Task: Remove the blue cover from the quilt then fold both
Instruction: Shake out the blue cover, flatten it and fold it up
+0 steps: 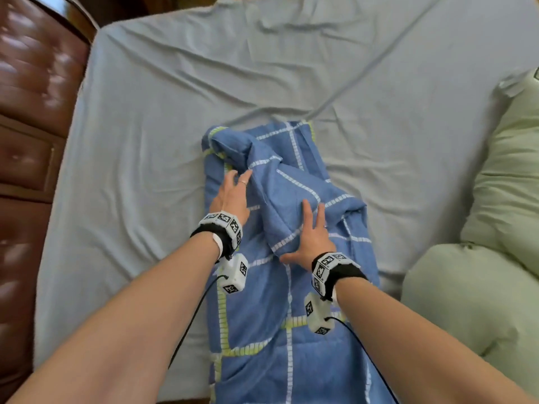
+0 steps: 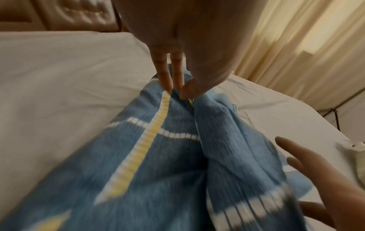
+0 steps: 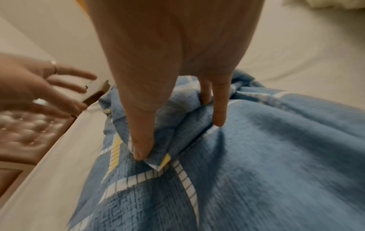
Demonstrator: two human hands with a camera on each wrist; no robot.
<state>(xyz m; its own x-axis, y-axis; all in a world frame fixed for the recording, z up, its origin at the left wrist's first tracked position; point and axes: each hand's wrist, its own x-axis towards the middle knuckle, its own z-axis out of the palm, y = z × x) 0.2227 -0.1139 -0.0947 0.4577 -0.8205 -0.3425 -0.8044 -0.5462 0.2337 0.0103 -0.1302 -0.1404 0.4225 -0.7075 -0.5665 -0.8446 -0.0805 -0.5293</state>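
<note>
- Blue cover [image 1: 291, 301]: a long strip of blue cloth with white and yellow-green grid lines, lying along the middle of the bed sheet [image 1: 145, 126] and running from mid-bed to the near edge. Its far part is bunched, with a fold heaped over the flat layer.
- Quilt [image 1: 495, 214]: pale green and puffy, heaped at the right edge of the bed, apart from the cover.
- Left hand [image 1: 232, 196]: fingers extended and slightly spread over the left side of the bunched cloth. In the left wrist view, the fingertips [image 2: 168, 84] and thumb meet the fabric at a crease beside a yellow stripe; whether they pinch it or merely press cannot be told.
- Right hand [image 1: 310, 240]: laid on the raised fold, fingers straight and pointing away. In the right wrist view, the thumb [image 3: 142, 148] presses a corner of the fold down while two fingers sink into the cloth; nothing is grasped.
- Headboard [image 1: 32, 112]: brown, tufted, along the left side of the bed.
- Curtain [image 2: 306, 46]: cream, behind the bed in the left wrist view.
</note>
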